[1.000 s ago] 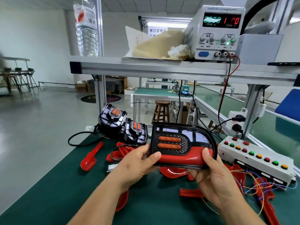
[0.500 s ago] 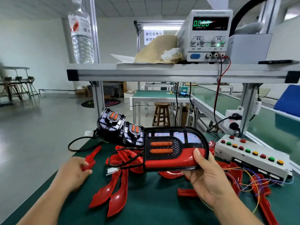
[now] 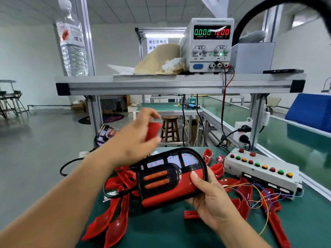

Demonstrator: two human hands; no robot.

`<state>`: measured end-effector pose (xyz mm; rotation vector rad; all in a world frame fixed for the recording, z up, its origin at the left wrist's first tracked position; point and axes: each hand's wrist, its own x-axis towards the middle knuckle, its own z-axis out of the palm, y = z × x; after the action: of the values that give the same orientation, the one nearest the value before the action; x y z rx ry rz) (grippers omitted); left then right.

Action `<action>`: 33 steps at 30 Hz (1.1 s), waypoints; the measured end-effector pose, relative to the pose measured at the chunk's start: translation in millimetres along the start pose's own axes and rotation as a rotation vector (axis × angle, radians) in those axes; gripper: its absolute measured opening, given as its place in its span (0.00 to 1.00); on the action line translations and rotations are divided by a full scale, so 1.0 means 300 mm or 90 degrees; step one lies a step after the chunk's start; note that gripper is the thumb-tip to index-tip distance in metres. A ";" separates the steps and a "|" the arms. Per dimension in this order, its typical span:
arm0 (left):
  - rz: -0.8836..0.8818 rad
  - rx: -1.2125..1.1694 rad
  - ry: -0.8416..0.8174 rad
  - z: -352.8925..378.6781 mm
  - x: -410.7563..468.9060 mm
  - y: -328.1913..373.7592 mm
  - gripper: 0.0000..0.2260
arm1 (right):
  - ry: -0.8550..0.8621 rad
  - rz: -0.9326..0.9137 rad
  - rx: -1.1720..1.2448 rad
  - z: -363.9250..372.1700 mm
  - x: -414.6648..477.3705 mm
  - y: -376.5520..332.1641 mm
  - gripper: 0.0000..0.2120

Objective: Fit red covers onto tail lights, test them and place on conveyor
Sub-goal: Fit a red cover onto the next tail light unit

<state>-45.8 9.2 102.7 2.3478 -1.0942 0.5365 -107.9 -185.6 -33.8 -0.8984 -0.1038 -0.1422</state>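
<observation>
Above the green counter (image 3: 161, 231), the right hand (image 3: 209, 199) grasps the tail light (image 3: 170, 178) by its lower right edge, with the thumb pressed on the red strip already fitted there. The light is held tilted over a pile of loose red covers (image 3: 107, 222) lying on the mat. The left hand (image 3: 136, 140), raised above and behind the light, pinches one red cover (image 3: 152, 130) between thumb and fingers; it is blurred. A black lead (image 3: 114, 194) trails from the light's left side. To the right sits a white button box (image 3: 259, 169) with coloured wires. On the shelf (image 3: 179, 83) overhead stand a power supply (image 3: 209, 45) and, at the left end, an upright clear plastic water bottle (image 3: 73, 42); its fill level cannot be told.
</observation>
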 end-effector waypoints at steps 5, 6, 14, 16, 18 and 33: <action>0.115 0.097 -0.184 0.116 0.108 0.097 0.18 | 0.005 0.009 0.010 0.008 -0.005 0.001 0.25; 0.131 0.105 -0.195 0.130 0.117 0.104 0.19 | 0.006 0.011 0.015 0.008 -0.005 -0.001 0.25; 0.179 0.155 -0.198 0.235 0.101 0.084 0.22 | -0.005 0.021 0.056 0.000 -0.005 -0.011 0.23; 0.189 0.147 -0.176 0.236 0.094 0.075 0.20 | -0.006 0.020 0.053 -0.002 -0.004 -0.014 0.24; 0.198 0.117 -0.171 0.225 0.095 0.070 0.18 | -0.012 0.019 0.047 -0.004 -0.003 -0.015 0.24; 0.261 0.058 -0.058 0.261 0.010 0.065 0.21 | 0.043 0.052 0.071 0.010 0.005 -0.016 0.25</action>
<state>-48.4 -49.0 46.8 2.2470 -1.6418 0.6389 -107.4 -186.2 -27.9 -0.7842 -0.0113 -0.0892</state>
